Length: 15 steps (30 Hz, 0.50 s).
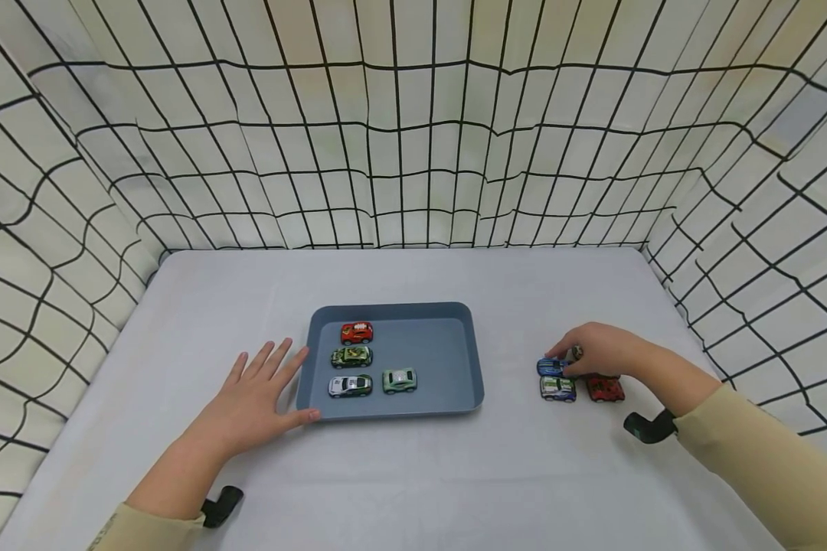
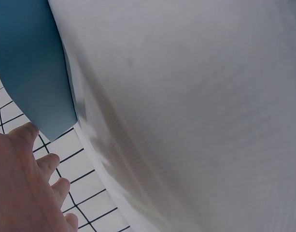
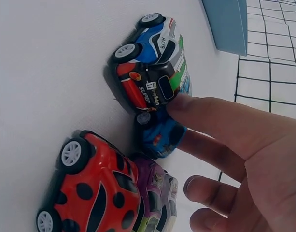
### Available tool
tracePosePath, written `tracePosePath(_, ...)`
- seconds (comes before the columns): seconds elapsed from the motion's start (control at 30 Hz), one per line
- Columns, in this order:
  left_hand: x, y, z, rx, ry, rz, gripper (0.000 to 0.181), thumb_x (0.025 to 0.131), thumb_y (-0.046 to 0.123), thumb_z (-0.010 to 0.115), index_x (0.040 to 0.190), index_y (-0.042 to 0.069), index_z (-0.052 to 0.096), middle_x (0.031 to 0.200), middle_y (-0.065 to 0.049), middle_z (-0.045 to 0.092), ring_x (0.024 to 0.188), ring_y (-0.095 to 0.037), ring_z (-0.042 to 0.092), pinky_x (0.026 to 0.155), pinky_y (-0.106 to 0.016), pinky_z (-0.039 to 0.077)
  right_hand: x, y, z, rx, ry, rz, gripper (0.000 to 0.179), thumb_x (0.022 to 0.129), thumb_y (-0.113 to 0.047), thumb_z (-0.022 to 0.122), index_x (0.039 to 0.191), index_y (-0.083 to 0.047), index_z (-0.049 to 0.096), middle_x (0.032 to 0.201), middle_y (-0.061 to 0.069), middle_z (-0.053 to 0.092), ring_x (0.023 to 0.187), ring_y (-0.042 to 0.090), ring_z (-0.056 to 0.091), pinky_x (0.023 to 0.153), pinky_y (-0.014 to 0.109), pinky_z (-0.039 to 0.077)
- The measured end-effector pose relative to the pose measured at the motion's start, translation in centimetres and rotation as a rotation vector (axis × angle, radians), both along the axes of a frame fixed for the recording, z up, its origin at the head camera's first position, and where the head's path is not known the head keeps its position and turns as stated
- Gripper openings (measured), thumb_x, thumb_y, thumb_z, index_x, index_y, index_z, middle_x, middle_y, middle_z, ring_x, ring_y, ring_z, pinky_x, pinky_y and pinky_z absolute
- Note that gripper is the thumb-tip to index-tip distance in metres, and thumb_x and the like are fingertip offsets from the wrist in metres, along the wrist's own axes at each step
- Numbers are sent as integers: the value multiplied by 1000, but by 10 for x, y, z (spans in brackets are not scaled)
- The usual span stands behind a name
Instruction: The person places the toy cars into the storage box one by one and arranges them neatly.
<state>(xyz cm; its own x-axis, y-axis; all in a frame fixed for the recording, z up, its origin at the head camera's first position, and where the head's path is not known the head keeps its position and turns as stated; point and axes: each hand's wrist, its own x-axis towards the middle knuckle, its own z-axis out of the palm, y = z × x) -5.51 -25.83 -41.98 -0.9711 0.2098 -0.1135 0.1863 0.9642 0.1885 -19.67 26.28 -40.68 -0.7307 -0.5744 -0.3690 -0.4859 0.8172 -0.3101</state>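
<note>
At the right of the table, my right hand (image 1: 603,348) pinches a blue toy car (image 3: 163,135) between thumb and index finger. Right beside it stands a white, blue and green toy car (image 1: 558,389) with a red and black front. A red toy car with black spots (image 3: 97,188) is nearest the wrist camera, and a purple toy car (image 3: 150,186) shows behind it, partly covered. My left hand (image 1: 251,405) is spread flat, its thumb and index fingertips at the left rim of a blue-grey tray (image 1: 448,352).
Inside the tray stand a red toy car (image 1: 357,332), a green camouflage one (image 1: 351,357), a white one (image 1: 350,386) and a mint-green one (image 1: 400,380). A white cloth (image 1: 413,474) covers the table. Black wire mesh (image 1: 400,130) rises at the back and both sides.
</note>
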Motion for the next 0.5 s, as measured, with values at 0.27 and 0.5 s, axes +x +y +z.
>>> tracePosePath(0.27,0,0,0,3,-11,-1,106,81,80,53,158,13,26,163,-20,18,148,-44,12,117,-66,4,0,-1,-2,4,6,-7,32,89,-22,75,121,-22,74,123,7,68,116,31,61,99,53,49)
tracePosePath(0.5,0,0,-1,-2,-10,3,106,80,81,53,158,13,26,162,-20,19,148,-44,12,117,-66,4,-1,-2,-2,-5,-4,-11,34,88,-20,75,121,-21,73,123,8,68,117,32,60,99,54,49)
